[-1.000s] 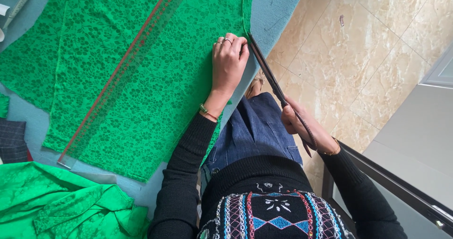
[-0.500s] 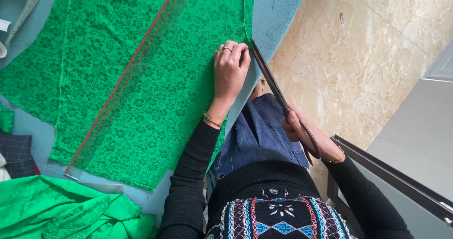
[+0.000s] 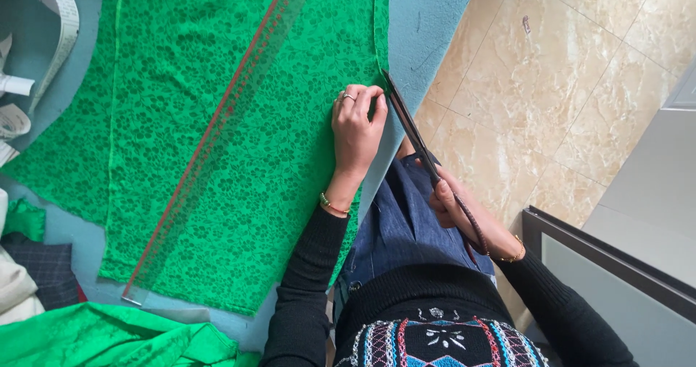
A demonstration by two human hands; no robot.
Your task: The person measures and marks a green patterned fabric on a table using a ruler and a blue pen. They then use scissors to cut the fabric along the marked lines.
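So the lacy green fabric (image 3: 217,120) lies flat on a blue-grey table (image 3: 435,11). Left hand (image 3: 357,131) presses its edge down, fingers curled, while the right hand (image 3: 453,204) at 4 o'clock grips long dark scissors (image 3: 417,135). A clear ruler (image 3: 217,135) runs diagonally across.

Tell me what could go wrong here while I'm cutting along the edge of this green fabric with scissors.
1. Your left hand presses the green fabric right beside the scissors; the blades could nick a fingertip.
2. The cut runs at the table edge, so the trimmed strip may sag and pull the line off.
3. The clear ruler lies loose on the cloth, away from the cut, so nothing guides the blades held by your right hand.
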